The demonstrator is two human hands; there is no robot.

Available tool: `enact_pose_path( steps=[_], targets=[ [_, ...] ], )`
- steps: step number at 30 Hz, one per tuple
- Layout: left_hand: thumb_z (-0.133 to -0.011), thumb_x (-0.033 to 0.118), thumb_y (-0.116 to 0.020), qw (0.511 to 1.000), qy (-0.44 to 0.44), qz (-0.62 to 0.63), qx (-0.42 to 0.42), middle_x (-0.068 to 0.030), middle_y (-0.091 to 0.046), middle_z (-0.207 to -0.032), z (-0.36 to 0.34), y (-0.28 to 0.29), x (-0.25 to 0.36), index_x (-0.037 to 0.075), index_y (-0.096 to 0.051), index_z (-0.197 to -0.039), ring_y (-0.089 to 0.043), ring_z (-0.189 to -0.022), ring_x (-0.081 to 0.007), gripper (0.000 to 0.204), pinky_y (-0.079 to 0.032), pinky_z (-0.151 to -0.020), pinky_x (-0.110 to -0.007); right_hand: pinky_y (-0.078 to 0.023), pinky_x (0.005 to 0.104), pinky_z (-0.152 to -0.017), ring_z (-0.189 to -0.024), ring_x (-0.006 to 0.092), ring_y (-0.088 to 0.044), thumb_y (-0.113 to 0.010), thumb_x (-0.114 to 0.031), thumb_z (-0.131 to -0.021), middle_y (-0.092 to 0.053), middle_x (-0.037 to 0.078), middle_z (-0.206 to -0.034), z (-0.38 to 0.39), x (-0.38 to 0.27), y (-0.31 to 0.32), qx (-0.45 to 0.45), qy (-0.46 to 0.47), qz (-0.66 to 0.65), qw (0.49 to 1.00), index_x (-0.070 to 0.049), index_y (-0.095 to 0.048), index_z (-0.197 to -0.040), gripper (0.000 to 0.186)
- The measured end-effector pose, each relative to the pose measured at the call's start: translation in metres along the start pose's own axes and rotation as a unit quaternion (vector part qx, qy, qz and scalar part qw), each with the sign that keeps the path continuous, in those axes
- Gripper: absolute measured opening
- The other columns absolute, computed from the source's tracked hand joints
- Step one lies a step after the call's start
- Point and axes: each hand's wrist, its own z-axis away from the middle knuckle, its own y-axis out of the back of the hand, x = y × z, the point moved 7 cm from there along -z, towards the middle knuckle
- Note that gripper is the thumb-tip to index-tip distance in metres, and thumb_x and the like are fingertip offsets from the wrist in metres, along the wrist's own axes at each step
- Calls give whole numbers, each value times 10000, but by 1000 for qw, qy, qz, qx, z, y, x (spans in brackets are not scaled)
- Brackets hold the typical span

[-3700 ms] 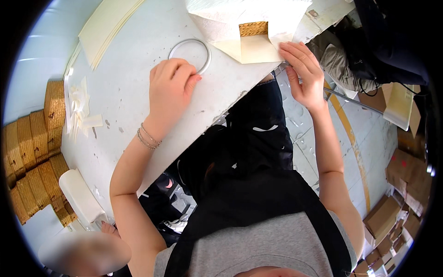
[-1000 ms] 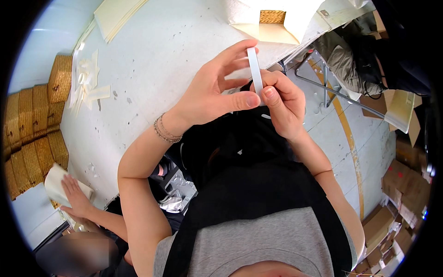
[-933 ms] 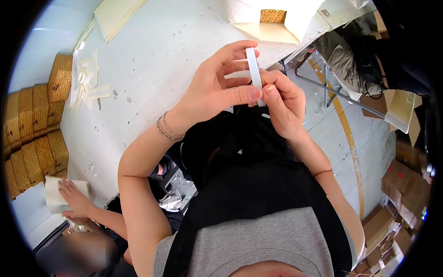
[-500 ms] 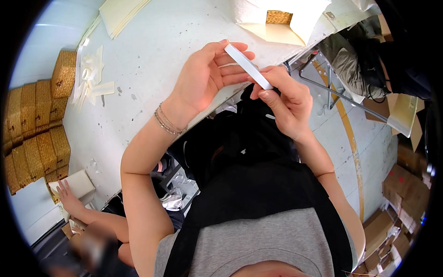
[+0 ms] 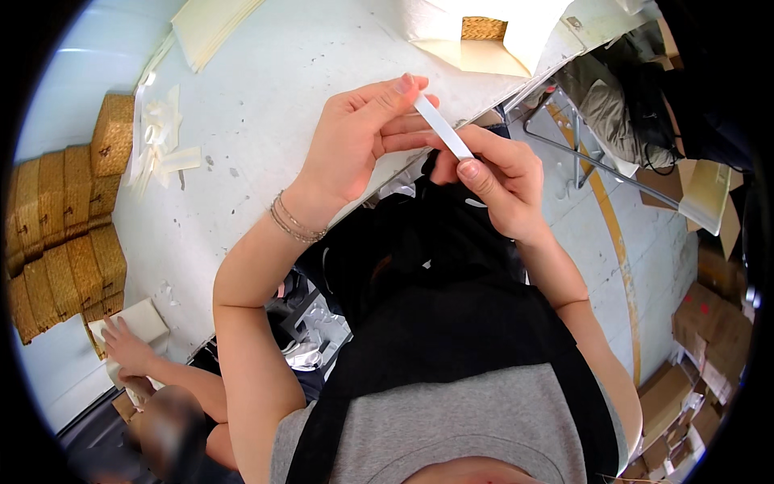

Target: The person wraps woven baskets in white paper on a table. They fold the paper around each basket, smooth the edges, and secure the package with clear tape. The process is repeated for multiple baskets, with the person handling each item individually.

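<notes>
A narrow white bar-like piece (image 5: 443, 127) is held slantwise between my hands, over the table's near edge. It may be a tape roll seen edge-on; I cannot tell. My right hand (image 5: 504, 173) pinches its lower end between thumb and fingers. At the upper end, my left hand (image 5: 351, 133) has its thumb tip against the piece, the fingers extending behind it. Beyond my hands, a cream-white box-like form (image 5: 484, 58) stands on the table, with woven material (image 5: 484, 29) showing through a rectangular opening.
Stacked woven boxes (image 5: 68, 198) line the left side. Crumpled pale strips (image 5: 165, 137) lie on the white table (image 5: 266, 105), and cream sheets (image 5: 211, 31) are at the back. A co-worker's hand (image 5: 127, 348) rests on a pale block at lower left. Cardboard boxes (image 5: 713, 327) stand at right.
My left thumb has bent over onto the upper end of the white piece. That end has shifted slightly right and toward me, and the piece looks narrower. The co-worker's hand stays on the pale block.
</notes>
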Motion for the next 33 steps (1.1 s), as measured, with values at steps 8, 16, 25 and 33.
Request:
enact_pose_path(
  steps=[8, 16, 25, 33],
  targets=[
    [-841, -19, -721, 875, -262, -364, -184, -153, -711, -1050, 27, -26, 47, -32, -689, -1158, -693, -953, -183, 318, -573, -832, -286, -234, 240, -507, -533, 51, -297, -517, -217, -1009, -412, -49, -584, -4, 5, 11, -41, 2, -279, 959, 95, -663, -1079, 352],
    [-837, 0, -744, 927, -163, -280, -187, -129, -722, -916, 28, -27, 38, -29, -658, -1208, -708, -783, -162, 382, -594, -660, -253, -349, 246, -584, -630, 88, -403, -509, -252, -1009, -474, -6, -727, -3, 14, 21, 60, -63, -283, 955, 33, -566, -1266, 389],
    [-962, 88, -622, 997, 24, -43, -61, -119, -710, -911, 18, -17, 9, -11, -619, -1128, -711, -802, -182, 193, -617, -672, -293, -449, 454, -938, -701, 207, -590, -709, -152, -770, -603, 44, -756, 36, -32, -16, 65, 349, 481, 802, -17, -691, -1000, 267],
    [-962, 83, -629, 917, -136, -374, -24, -28, -661, -931, -6, -27, 8, -3, -650, -1013, -625, -835, -105, 102, -525, -714, -223, -337, 357, -563, -544, 238, -430, -724, -103, -717, -500, 59, -627, 32, -51, 27, 18, 236, 353, 905, -8, -657, -847, 175]
  ],
)
